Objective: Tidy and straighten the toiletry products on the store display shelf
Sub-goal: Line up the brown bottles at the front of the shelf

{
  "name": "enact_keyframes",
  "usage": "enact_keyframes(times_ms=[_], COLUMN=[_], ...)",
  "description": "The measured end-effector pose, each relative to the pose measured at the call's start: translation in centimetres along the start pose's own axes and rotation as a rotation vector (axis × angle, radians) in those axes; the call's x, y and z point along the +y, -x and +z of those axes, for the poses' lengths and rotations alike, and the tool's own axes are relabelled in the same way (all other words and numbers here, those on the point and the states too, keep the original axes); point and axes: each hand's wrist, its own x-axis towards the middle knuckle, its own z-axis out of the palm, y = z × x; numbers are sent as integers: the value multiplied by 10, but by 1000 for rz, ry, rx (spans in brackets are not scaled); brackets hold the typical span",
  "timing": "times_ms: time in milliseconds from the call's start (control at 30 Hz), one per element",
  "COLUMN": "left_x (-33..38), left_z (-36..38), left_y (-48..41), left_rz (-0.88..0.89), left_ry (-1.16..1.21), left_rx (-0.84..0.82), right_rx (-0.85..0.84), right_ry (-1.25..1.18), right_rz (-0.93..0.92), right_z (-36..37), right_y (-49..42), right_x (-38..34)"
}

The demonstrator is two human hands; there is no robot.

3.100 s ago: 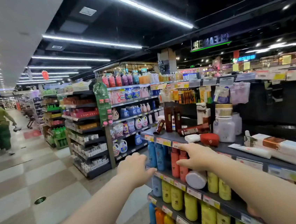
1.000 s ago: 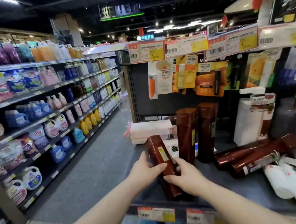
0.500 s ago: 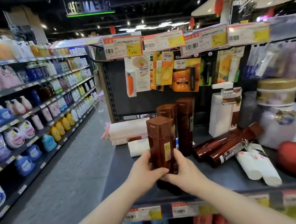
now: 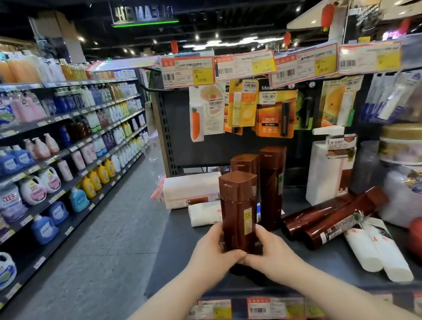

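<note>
You've stood the brown bottle (image 4: 238, 209) upright, both hands clasping it, left hand (image 4: 211, 251), right hand (image 4: 269, 250); two fallen bottles (image 4: 336, 218) remain beside it.

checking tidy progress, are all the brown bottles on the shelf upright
No: two brown bottles lie on their sides, right of the upright one held by both hands.

**What's actually readable on this end-cap**

Not much tbh. Leftmost price tag (image 4: 188, 71) above the hanging cards reads ¥13.90. Third tag (image 4: 304, 65) to its right looks like ¥29.8-something. Orange card (image 4: 275, 111) below them starts "Me". Ceiling sign (image 4: 143, 12) appears mirrored, roughly "CLEAN".
</note>
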Motion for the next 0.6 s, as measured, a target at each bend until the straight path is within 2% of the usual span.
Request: enact_keyframes(times_ms=[267,600], left_x=[2,3], left_z=[-2,-2], left_y=[-1,0], left_rz=[-4,-13], left_ry=[-14,-21], left_rx=[-13,-37], right_rx=[20,29], right_ry=[-6,136], right_rz=[24,35], right_z=[0,-3], right_y=[2,8], right_x=[-3,-8])
